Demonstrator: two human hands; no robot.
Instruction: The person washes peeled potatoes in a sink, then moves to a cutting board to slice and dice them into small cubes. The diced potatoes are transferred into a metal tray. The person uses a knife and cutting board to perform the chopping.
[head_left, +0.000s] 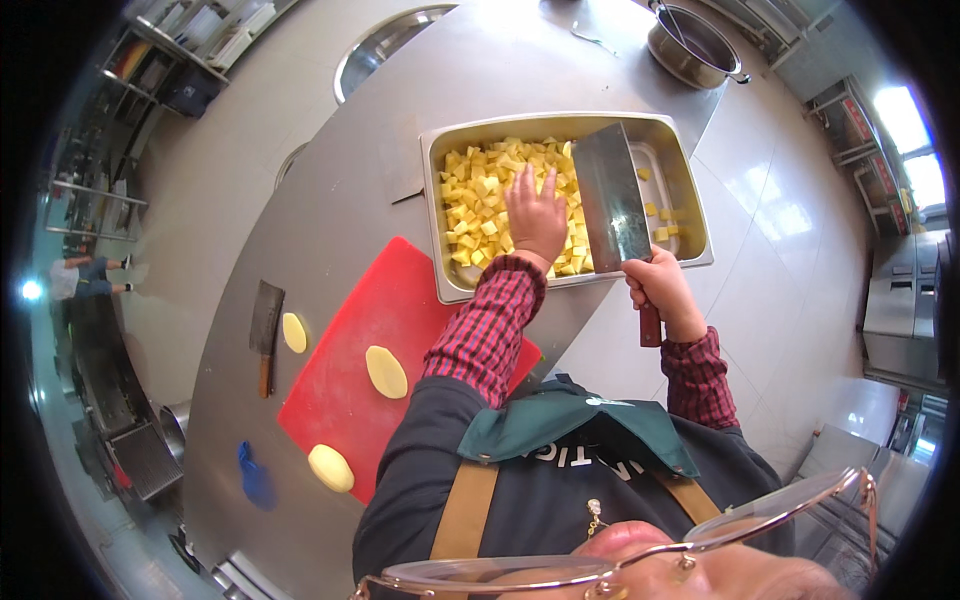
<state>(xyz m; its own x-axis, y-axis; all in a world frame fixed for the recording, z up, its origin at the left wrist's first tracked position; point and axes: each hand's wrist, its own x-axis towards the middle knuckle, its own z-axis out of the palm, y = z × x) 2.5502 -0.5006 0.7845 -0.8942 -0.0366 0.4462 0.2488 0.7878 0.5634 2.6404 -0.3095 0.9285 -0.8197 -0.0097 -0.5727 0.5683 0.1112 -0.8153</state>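
My right hand (664, 289) grips the wooden handle of a broad cleaver (613, 199). Its wide blade stands across a deep rectangular steel pan (701, 225), right of the main heap of potato cubes (476, 199). Fingers spread, my left hand (536, 217) rests on top of that heap and holds nothing. A few potato cubes (661, 232) lie on the pan floor on the far side of the blade. Beside the pan is a red cutting board (337, 375), bearing a cut potato half (386, 372) and a peeled potato (331, 468) at its edge.
Left of the board, a second cleaver (265, 315), a potato piece (295, 333) and a blue crumpled item (255, 476) lie on the steel table (330, 195). A metal pot (694, 49) stands at the table's far right. A large steel bowl (375, 49) is past its left edge. Another person (86, 277) is far left.
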